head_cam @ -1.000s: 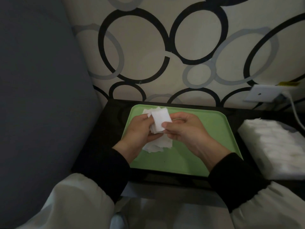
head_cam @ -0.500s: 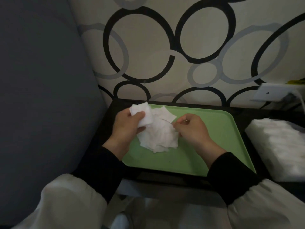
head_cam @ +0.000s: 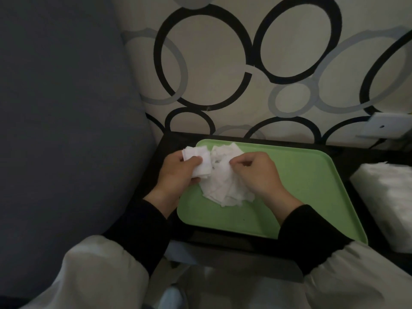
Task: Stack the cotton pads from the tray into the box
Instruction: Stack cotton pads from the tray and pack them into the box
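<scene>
1. Holding a small stack of cotton pads (head_cam: 199,159): left hand (head_cam: 178,175), fingers (head_cam: 193,162) curled round it, thumb on top. The stack sits over the tray's far-left corner, raised off the tray surface.
2. Right hand (head_cam: 258,175): fingers (head_cam: 244,162) curled, tips pinching at the top edge of the loose pile (head_cam: 225,188). Can't tell how many pads are in the pinch.
3. Loose pile is a messy heap of white pads lying on the left half of the green tray (head_cam: 312,188), between the two hands and touching both.
4. Tray lies flat on a dark worktop (head_cam: 170,142); its right half is bare green.
5. White block of neatly stacked pads (head_cam: 388,204) just right of the tray, cut off by the frame edge. Box walls around it can't be made out in this light.
6. Background: wall with black and grey ring pattern (head_cam: 211,63), grey cushion (head_cam: 66,108) at left, white socket plate (head_cam: 383,128) at far right.
7. Black sleeves (head_cam: 142,230) on both forearms.
</scene>
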{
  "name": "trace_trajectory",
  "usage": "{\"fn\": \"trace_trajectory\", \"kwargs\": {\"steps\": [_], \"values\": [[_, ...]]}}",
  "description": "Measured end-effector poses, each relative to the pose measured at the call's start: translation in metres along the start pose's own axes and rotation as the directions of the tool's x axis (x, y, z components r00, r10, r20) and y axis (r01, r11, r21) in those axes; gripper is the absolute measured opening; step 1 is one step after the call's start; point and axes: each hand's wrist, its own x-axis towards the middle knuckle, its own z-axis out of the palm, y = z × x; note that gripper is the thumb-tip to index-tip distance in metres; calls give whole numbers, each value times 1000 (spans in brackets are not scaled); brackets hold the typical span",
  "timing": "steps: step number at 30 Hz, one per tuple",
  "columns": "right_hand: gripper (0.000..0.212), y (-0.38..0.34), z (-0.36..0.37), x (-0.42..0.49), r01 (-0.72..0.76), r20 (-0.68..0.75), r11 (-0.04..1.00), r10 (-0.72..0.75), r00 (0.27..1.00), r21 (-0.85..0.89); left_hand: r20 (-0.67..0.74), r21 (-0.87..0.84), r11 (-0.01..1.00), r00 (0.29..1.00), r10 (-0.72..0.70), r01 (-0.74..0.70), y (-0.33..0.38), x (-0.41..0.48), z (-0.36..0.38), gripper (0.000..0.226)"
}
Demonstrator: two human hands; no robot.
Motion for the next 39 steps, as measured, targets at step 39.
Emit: {"fn": "trace_trajectory", "kwargs": {"steps": [39], "values": [[29,-5,-30,-7,-121,-2,981,123,992,153,274,-40,999,962,8,3,12,-22,30,25]]}}
